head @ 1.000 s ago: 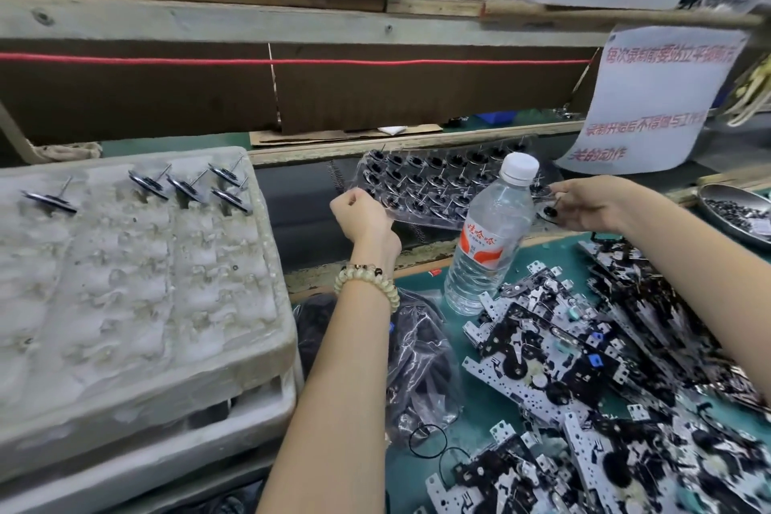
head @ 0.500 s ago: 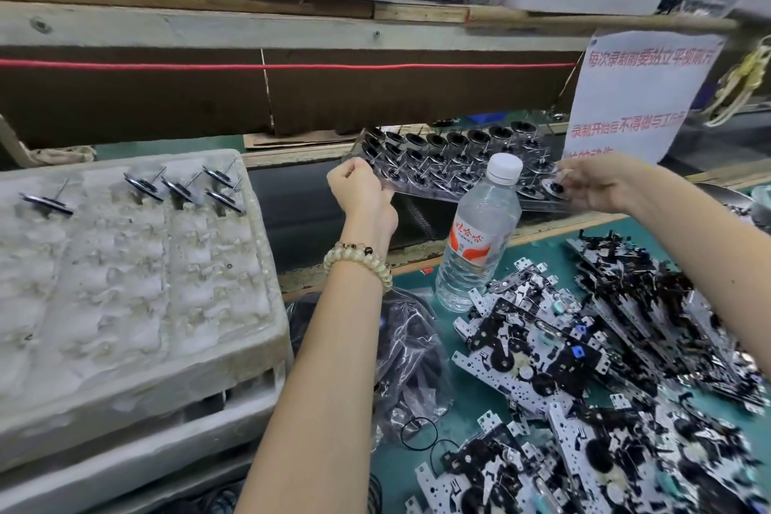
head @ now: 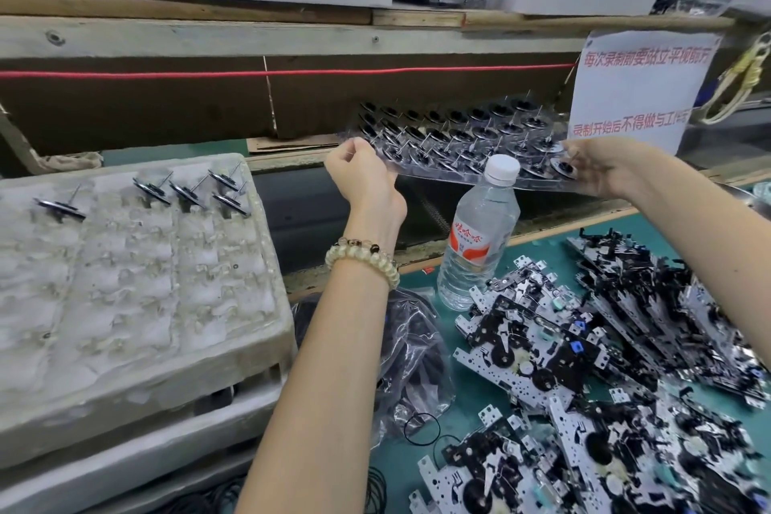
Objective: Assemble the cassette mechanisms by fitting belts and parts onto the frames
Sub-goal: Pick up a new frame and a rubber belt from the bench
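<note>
Cassette frames [head: 542, 355] lie heaped, too tangled to count, over the right side of the green surface [head: 454, 401]. Above its far edge one clear tray [head: 459, 175] is held in the air: the left hand [head: 363, 179] pinches its left edge and the right hand [head: 605, 171] grips its right end. Its rows of flywheels overlap beyond counting. One water bottle [head: 479, 238] stands below it. Five flywheels [head: 187, 192] stand along the far edge of the foam tray [head: 125, 305]. Two belt loops [head: 421, 429] lie beside one plastic bag [head: 413, 346].

Right edge cuts frames pile [head: 605, 409]; bottle [head: 479, 246] hides tray [head: 442, 179] rim
</note>
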Demonstrator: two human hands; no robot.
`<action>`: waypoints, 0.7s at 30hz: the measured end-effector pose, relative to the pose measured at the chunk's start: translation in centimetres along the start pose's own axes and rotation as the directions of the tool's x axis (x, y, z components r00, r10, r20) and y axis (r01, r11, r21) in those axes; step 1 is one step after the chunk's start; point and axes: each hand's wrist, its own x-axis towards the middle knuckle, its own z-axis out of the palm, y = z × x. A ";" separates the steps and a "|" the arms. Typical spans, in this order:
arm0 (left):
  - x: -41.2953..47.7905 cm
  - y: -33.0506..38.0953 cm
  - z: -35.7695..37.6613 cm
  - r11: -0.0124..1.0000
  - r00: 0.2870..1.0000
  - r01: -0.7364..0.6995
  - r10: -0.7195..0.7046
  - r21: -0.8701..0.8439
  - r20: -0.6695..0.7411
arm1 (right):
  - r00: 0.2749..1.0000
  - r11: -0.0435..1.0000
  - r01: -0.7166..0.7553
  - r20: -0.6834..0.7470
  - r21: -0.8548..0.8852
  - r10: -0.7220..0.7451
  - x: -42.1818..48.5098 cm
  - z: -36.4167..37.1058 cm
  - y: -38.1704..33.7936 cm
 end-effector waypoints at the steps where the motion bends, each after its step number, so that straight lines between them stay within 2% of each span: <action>1: -0.1 0.4 0.1 1.000 1.000 -0.005 0.005 -0.005 -0.007 | 1.000 1.000 0.012 0.009 0.009 -0.012 -0.3 0.2 -0.3; 6: -0.7 1.8 -0.1 1.000 1.000 -0.006 0.005 -0.023 -0.026 | 0.997 0.998 0.062 0.036 0.017 -0.062 -1.4 0.6 -1.4; 11: -1.5 2.7 -0.3 0.990 0.998 0.028 -0.035 -0.135 -0.050 | 0.996 0.996 0.073 0.054 0.048 -0.076 -2.0 0.6 -2.4; 21: -3.1 4.0 -0.9 0.988 0.999 -0.007 0.000 -0.155 -0.042 | 0.994 0.993 0.063 0.085 0.104 -0.072 -3.8 0.4 -3.7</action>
